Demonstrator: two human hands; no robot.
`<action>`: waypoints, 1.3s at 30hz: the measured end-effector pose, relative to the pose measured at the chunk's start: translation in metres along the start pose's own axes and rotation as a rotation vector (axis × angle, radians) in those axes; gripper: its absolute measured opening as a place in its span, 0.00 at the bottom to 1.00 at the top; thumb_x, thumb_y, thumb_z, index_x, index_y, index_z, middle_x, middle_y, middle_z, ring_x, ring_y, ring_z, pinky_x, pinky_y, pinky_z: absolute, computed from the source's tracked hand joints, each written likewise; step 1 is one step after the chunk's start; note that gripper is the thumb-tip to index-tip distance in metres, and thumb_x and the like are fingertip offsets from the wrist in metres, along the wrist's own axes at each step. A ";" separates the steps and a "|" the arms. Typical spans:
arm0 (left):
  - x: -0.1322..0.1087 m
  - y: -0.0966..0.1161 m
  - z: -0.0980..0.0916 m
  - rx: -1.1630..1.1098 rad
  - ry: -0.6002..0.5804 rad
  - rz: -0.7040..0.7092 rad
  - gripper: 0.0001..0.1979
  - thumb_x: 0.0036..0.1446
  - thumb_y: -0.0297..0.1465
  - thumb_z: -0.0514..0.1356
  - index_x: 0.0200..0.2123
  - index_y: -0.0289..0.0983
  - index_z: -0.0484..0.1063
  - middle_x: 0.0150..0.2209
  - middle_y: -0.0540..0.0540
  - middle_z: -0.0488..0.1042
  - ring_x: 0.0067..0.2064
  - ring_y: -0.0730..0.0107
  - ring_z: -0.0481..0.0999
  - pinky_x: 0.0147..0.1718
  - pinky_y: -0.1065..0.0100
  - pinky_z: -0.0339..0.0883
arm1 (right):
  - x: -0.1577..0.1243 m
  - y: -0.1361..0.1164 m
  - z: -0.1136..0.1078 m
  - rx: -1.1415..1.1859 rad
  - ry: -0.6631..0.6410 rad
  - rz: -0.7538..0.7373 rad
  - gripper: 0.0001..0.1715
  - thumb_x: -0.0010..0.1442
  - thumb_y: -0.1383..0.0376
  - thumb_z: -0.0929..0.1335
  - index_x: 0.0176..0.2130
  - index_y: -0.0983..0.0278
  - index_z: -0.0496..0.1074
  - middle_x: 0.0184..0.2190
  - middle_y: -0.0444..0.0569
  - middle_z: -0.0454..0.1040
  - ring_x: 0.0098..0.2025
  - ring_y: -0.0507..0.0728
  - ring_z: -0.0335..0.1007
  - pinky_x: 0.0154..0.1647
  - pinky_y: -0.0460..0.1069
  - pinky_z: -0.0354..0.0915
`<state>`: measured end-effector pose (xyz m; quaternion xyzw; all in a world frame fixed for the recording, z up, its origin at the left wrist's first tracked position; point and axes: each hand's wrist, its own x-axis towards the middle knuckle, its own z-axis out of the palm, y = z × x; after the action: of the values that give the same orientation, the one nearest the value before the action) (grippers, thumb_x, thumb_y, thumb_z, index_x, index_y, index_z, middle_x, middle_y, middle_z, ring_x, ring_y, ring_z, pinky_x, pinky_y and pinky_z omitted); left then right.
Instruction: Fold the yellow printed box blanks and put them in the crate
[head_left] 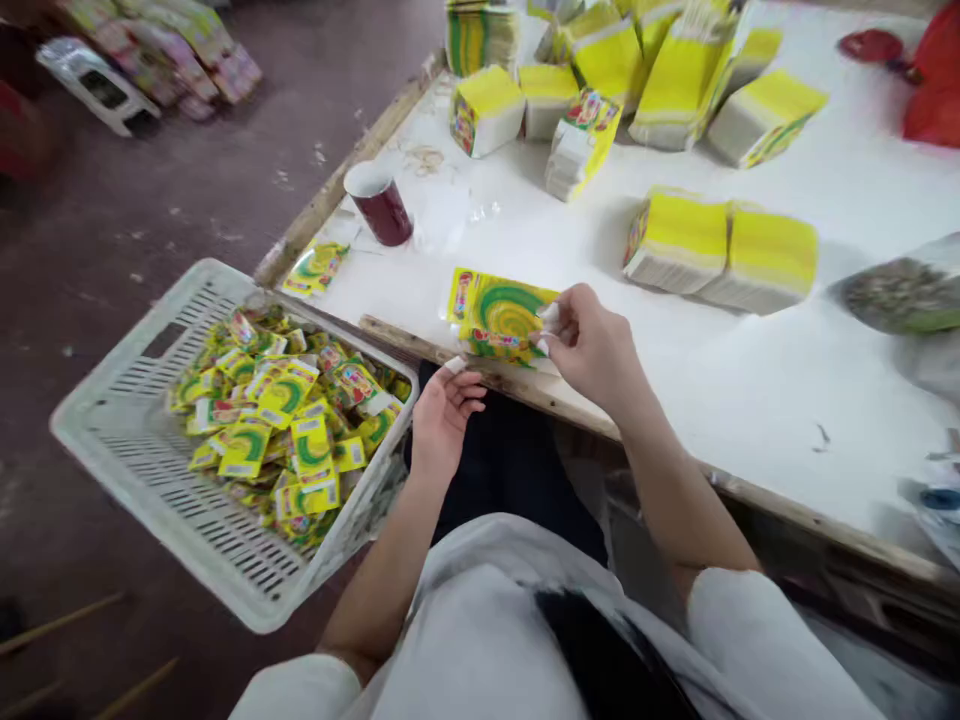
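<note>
Pinching a yellow packet (499,315) at bench (750,380) edge — right hand (589,345) closed on it, left hand (444,410) loosely open, empty, beside the basket (112,400).

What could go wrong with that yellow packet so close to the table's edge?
The packet lies at the near edge of the table, pinched at one end by the right hand; it might slide off and miss the basket. The left hand is open below. The maroon cup stands near the table's side edge; a nudge could tip it.
</note>
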<state>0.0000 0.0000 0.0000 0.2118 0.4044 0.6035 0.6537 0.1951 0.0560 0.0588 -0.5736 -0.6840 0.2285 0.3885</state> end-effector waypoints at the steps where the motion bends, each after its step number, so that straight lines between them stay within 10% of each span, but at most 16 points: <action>1: -0.002 0.000 0.004 -0.002 -0.024 0.072 0.30 0.43 0.53 0.72 0.43 0.40 0.76 0.40 0.44 0.80 0.40 0.66 0.80 0.35 0.69 0.75 | -0.007 -0.006 0.002 0.010 -0.100 -0.055 0.12 0.53 0.72 0.68 0.36 0.60 0.61 0.28 0.41 0.67 0.27 0.52 0.61 0.30 0.46 0.56; 6: -0.010 0.005 0.018 -0.034 -0.060 0.292 0.28 0.48 0.51 0.70 0.50 0.45 0.75 0.51 0.45 0.78 0.60 0.54 0.72 0.59 0.58 0.68 | -0.041 -0.023 0.023 0.186 -0.404 -0.209 0.12 0.53 0.76 0.65 0.33 0.61 0.61 0.26 0.41 0.66 0.27 0.51 0.62 0.29 0.45 0.56; 13: -0.009 0.022 0.027 -0.100 0.035 0.413 0.20 0.56 0.51 0.61 0.35 0.39 0.75 0.31 0.49 0.73 0.36 0.66 0.77 0.49 0.60 0.75 | -0.080 -0.034 0.055 0.455 -0.221 -0.102 0.11 0.55 0.74 0.68 0.35 0.61 0.64 0.32 0.43 0.69 0.32 0.52 0.65 0.33 0.45 0.61; 25: -0.019 -0.004 0.012 0.090 0.142 0.418 0.33 0.58 0.60 0.56 0.54 0.43 0.73 0.49 0.42 0.80 0.52 0.56 0.80 0.51 0.58 0.75 | -0.100 -0.042 0.054 0.125 -0.088 -0.160 0.10 0.61 0.76 0.63 0.34 0.61 0.67 0.37 0.51 0.71 0.41 0.58 0.69 0.41 0.51 0.66; 30: -0.018 -0.004 0.007 0.119 0.155 0.357 0.34 0.55 0.62 0.57 0.53 0.44 0.74 0.49 0.41 0.79 0.56 0.52 0.77 0.51 0.57 0.75 | -0.095 -0.034 0.056 0.543 -0.288 0.138 0.09 0.57 0.68 0.70 0.38 0.61 0.66 0.36 0.46 0.70 0.32 0.52 0.66 0.33 0.47 0.66; 34: -0.016 0.005 0.011 -0.008 0.095 0.255 0.34 0.53 0.64 0.56 0.43 0.40 0.75 0.36 0.44 0.77 0.45 0.56 0.80 0.49 0.57 0.74 | -0.095 -0.032 0.060 0.777 -0.403 0.323 0.16 0.55 0.60 0.74 0.38 0.61 0.65 0.33 0.42 0.68 0.28 0.49 0.61 0.29 0.46 0.62; 39: -0.016 0.008 0.022 -0.163 0.146 0.241 0.37 0.52 0.68 0.49 0.30 0.38 0.67 0.25 0.51 0.63 0.26 0.72 0.66 0.32 0.66 0.69 | -0.107 -0.042 0.063 0.560 -0.380 0.131 0.14 0.53 0.67 0.74 0.38 0.61 0.69 0.36 0.45 0.68 0.32 0.51 0.61 0.31 0.46 0.60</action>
<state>0.0132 -0.0091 0.0227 0.1607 0.3722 0.7222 0.5605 0.1238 -0.0491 0.0245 -0.4346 -0.6166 0.5345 0.3811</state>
